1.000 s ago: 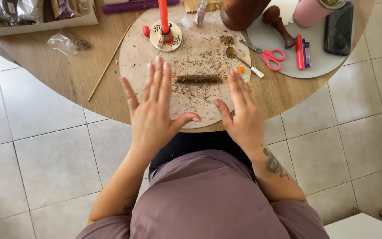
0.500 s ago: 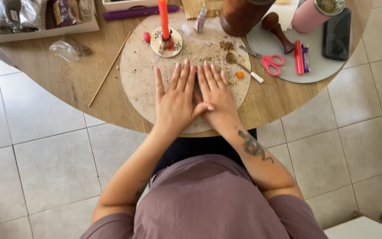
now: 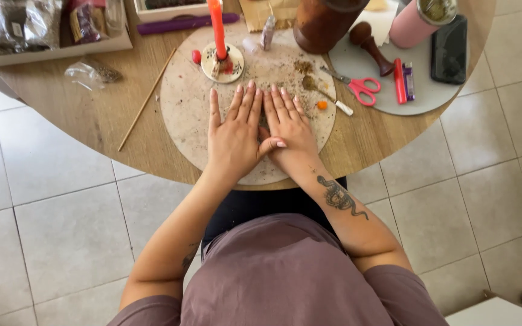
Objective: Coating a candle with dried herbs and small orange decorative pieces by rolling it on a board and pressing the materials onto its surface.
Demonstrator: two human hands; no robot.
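My left hand (image 3: 234,136) and my right hand (image 3: 288,124) lie flat, side by side, on a round pale board (image 3: 182,115) dusted with dried herb crumbs. The fingers are straight and point away from me, and the two thumbs cross near the board's middle. The brown herb roll that lay on the board is hidden under my palms. A red candle (image 3: 215,27) stands in a small dish (image 3: 231,69) just beyond my left fingertips. A small spoon (image 3: 318,87) of herbs lies by my right fingertips.
Right of the board, a grey round mat (image 3: 357,66) holds pink scissors (image 3: 364,89), a red lighter (image 3: 399,80), a wooden stamp (image 3: 373,51), a pink cup (image 3: 421,21) and a black phone (image 3: 448,48). A brown jar (image 3: 324,24) stands behind. A thin wooden stick (image 3: 146,99) lies left.
My hands were apart with the brown roll lying in view between them. They have come together over the roll and slid forward, toward the candle, covering it.
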